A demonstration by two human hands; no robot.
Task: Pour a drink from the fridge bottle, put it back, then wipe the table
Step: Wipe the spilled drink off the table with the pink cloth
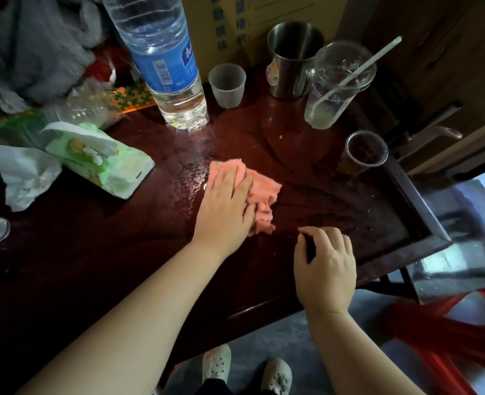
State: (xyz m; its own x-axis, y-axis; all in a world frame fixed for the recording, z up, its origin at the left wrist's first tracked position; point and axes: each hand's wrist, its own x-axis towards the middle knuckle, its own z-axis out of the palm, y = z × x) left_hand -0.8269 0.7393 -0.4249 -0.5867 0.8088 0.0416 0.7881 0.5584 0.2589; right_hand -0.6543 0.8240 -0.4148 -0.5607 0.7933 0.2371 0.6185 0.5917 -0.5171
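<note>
Fingers point(224, 178) of the left hand point(225, 203) lie straight and close together on top of a crumpled pink cloth point(265, 192), palm down. This grip is spread flat and presses the cloth onto the tabletop point(107, 240) rather than pinching it. The cloth sits near the middle of the dark red tabletop. It is bunched in folds that stick out to the right of the hand, and it looks soft and thin, like a small towel. Just left of it a wet band point(191, 178) with small droplets runs back toward the base of a large water bottle point(165, 64). The right hand point(325, 269) is near the front edge, apart from the cloth. Its fingers are loosely curled with the tips touching the wood, and it holds nothing.

Wiping, the last part of the task, looks to be the step in hand. The next move probably calls for dragging the cloth leftward and back through the wet band with steady downward pressure, while steering clear of the bottle's base. The cloth may need refolding if it soaks through.

Behind the bottle's right side stand a small frosted cup point(227, 85) and a steel mug point(292, 58). Whether this bottle is the one from the fridge cannot be told.
</note>
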